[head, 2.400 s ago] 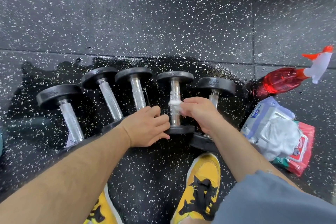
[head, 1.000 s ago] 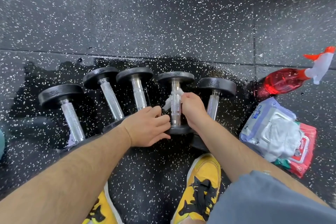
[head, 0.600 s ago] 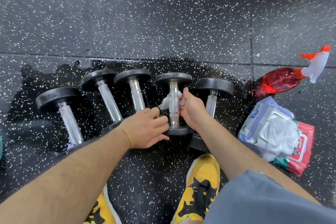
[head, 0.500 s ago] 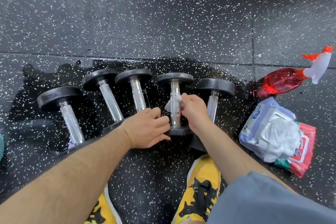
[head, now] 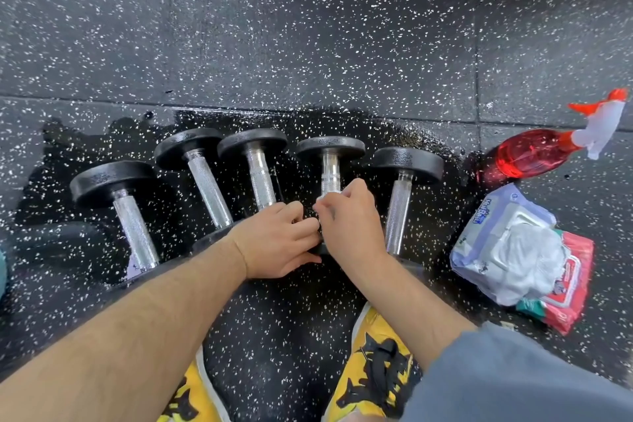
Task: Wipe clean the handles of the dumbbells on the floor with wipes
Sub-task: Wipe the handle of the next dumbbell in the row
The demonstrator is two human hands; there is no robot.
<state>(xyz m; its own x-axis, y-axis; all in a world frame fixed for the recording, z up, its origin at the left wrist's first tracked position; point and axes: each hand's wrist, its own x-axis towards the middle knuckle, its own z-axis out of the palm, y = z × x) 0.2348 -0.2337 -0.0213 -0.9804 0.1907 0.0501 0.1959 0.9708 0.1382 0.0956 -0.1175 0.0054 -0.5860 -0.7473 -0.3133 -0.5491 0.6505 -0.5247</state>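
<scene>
Rubber floor [head: 308, 27], black with white specks, wet under five dumbbells [head: 205, 178] lying in a row. Right hand [head: 352, 219] is on the fourth dumbbell [head: 330, 149] from the left, fingers curled round the lower half of its knurled handle [head: 330, 175]. Can't tell if a wipe sits under them. Left hand [head: 274, 240] is just beside it, fingers bent over that dumbbell's near head, gripping it. Red spray bottle [head: 527, 154] and two wipe packs [head: 513, 257] lie right of the row.
</scene>
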